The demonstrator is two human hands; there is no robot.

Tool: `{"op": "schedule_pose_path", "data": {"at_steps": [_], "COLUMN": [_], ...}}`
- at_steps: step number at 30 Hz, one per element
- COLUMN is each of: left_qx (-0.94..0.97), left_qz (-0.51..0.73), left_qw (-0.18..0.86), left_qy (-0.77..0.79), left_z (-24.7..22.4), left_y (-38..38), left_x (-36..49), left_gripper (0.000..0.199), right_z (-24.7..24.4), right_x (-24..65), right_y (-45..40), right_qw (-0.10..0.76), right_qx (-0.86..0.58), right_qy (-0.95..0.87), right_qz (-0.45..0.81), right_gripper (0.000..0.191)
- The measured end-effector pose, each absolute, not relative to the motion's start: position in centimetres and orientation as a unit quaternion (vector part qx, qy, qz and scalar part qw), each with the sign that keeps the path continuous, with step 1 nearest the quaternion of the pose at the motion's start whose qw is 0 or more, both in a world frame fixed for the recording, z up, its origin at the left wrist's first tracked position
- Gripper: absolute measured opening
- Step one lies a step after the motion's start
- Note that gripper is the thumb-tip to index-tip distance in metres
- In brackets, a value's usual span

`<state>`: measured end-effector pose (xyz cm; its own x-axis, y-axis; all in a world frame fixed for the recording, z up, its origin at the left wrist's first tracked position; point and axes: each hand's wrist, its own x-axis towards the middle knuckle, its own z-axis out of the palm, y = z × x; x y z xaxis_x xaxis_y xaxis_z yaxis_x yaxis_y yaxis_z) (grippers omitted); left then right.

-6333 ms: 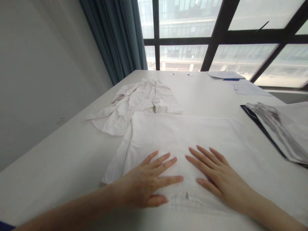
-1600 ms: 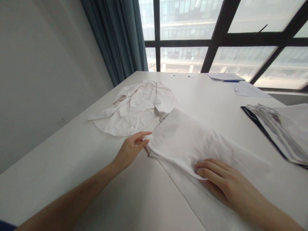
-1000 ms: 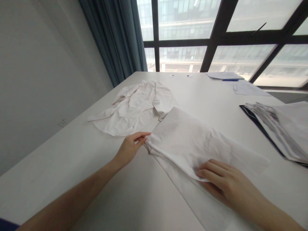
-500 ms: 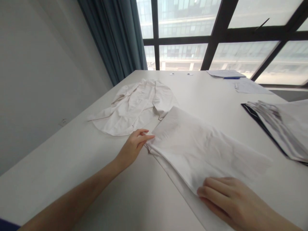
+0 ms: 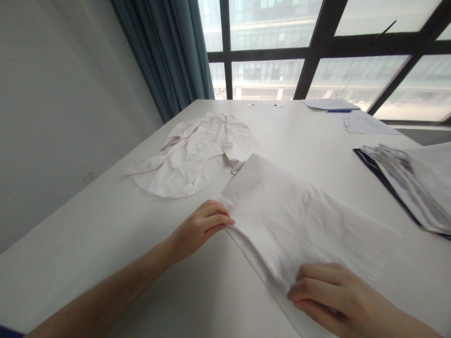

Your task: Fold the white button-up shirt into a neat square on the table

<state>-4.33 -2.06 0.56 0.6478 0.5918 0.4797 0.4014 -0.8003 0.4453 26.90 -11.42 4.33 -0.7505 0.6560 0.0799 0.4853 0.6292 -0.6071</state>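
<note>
A white cloth [image 5: 282,202], folded into layers, lies slantwise on the white table [image 5: 148,263]. At the cloth's left corner my left hand [image 5: 202,225] has its fingers closed on the edge, thumb side hidden. My right hand [image 5: 327,293] pinches the near edge of the same cloth at the lower right, its fingers curled. Beyond my left hand a crumpled white garment [image 5: 200,155] is spread out, close to the folded cloth's far left corner.
At the right lies a pile of white fabric [image 5: 423,183] with a black edge under it. Papers [image 5: 331,104] and a blue pen [image 5: 339,111] are at the back right. A blue curtain [image 5: 172,56] hangs at the table's far left, beside windows.
My left hand has moved slightly right and nearer along the cloth's edge, and its fingers have closed on it. My right hand has barely shifted. The cloth's left corner lies flatter.
</note>
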Motion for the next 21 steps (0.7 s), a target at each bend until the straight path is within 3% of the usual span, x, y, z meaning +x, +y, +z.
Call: {"op": "schedule_pose_path", "data": {"at_steps": [6, 11, 17, 21], "left_qx": [0.887, 0.884, 0.907, 0.907], "left_qz": [0.317, 0.309, 0.248, 0.253], "left_qw": [0.162, 0.155, 0.194, 0.225], "left_qy": [0.294, 0.316, 0.28, 0.252], "left_z": [0.4, 0.6, 1.3, 1.1], "left_y": [-1.9, -1.7, -2.7, -3.0], "left_x": [-4.6, -5.1, -4.7, -4.6], "left_gripper": [0.009, 0.003, 0.009, 0.016], "right_z": [4.8, 4.6, 3.8, 2.9], "right_x": [26.4, 26.0, 29.6, 31.3], "right_y": [-11.3, -11.3, -9.3, -7.6], "right_qw": [0.056, 0.012, -0.02, 0.029], "right_qx": [-0.347, -0.385, -0.47, -0.495], "right_qy": [-0.84, -0.826, -0.837, -0.86], "right_qz": [0.414, 0.411, 0.279, 0.12], "right_gripper": [0.011, 0.01, 0.024, 0.032]}}
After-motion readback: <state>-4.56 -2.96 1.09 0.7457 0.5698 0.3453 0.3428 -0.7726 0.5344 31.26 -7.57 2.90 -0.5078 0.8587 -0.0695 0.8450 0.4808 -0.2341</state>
